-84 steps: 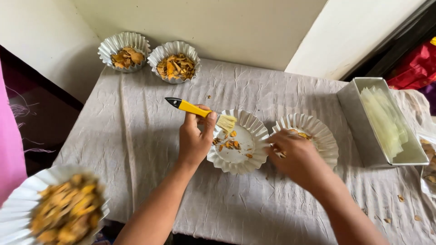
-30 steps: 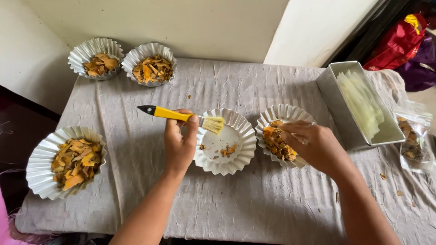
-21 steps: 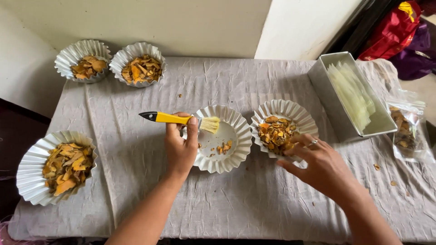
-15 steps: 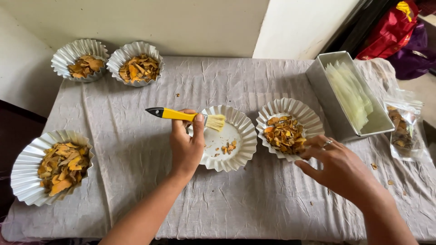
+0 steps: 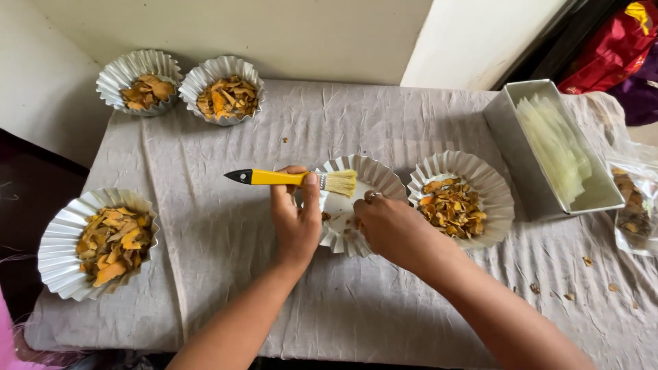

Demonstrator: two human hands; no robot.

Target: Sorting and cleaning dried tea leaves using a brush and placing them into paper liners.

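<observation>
Fingers of the left hand (image 5: 296,223) close around a yellow-handled brush (image 5: 295,179), held level with its black tip pointing toward the left edge of the worktop (image 5: 226,247) and its pale bristles lying over the rim of the middle foil cup (image 5: 373,179). That is a firm grip, shut on the handle. The right hand (image 5: 394,229) rests on the near side of the same cup, fingers curled down onto it; whether they pinch anything I cannot tell.

From the head view, the step looks like brushing or clearing the middle cup, which sits at the centre of the worktop and holds only a few crumbs. The next move would seem to call for steadying the light cup so the bristles do not push it across the cloth.

Counted: five fluted foil cups. Two filled ones (image 5: 139,81) (image 5: 223,88) stand at the far left corner, one filled cup (image 5: 96,243) near the left front edge, the nearly bare one in the middle, and one filled cup (image 5: 460,199) just beside it on the right. One brush. One long metal tray (image 5: 541,147) of pale strips stands toward the right edge, with one clear bag (image 5: 634,202) of dried pieces beyond it.
</observation>
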